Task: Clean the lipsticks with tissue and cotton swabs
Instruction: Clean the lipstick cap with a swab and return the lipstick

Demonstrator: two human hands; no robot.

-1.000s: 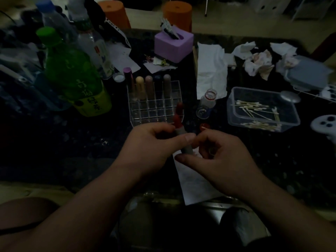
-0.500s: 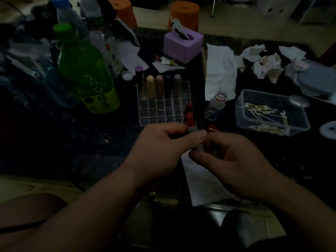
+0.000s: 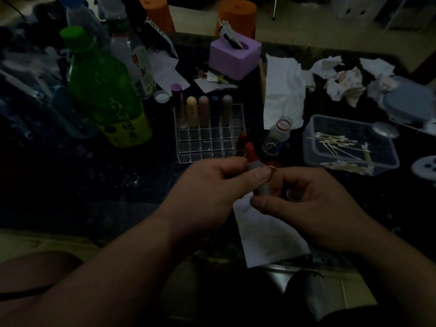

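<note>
home | cluttered table (image 3: 118, 185) | drink bottles (image 3: 103, 90) | tissue box (image 3: 236, 57)

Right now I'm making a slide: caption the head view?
A person's left hand and right hand hold a red lipstick over a white tissue sheet, beside a clear acrylic rack.

Dim light falling on a dark speckled counter (image 3: 94, 185), two orange stools (image 3: 237, 15) standing on pale floor (image 3: 295, 31), top centre.

red lipstick (image 3: 251, 154), green bottle (image 3: 99, 86), purple tissue box (image 3: 236, 58).
</note>
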